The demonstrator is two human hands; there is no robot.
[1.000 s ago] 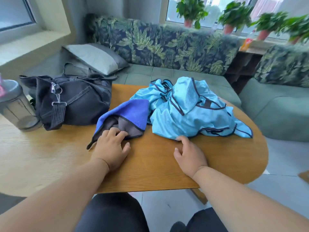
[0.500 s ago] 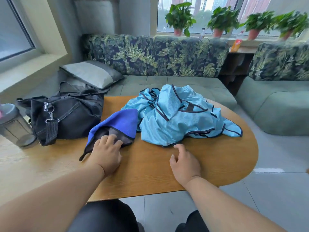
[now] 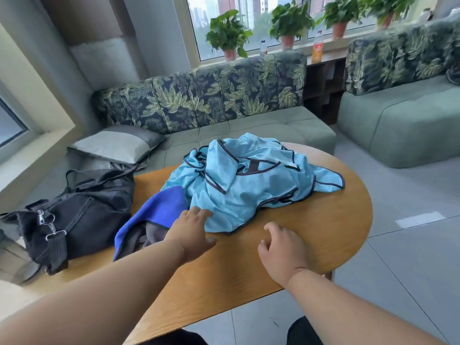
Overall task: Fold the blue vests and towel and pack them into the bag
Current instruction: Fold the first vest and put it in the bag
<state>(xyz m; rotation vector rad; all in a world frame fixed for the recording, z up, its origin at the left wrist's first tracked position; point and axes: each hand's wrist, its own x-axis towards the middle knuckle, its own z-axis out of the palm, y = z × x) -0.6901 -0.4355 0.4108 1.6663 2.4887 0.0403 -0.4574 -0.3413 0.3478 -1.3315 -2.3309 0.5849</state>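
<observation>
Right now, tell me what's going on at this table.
A person is about to start on a crumpled heap of light blue vests on the wooden table. The left hand reaches to its near edge; the right hand hovers empty. A blue towel lies unfolded beside the black bag. Nothing is packed.

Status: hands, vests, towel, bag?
Left hand open at vests edge. Right hand open, empty. Towel unfolded. Bag left, nothing packed.

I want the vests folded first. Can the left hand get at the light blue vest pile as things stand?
Probably yes. The left hand is open, its fingertips at the near edge of the light blue vest pile, with nothing lying over that edge. The towel lies beside it.
</observation>
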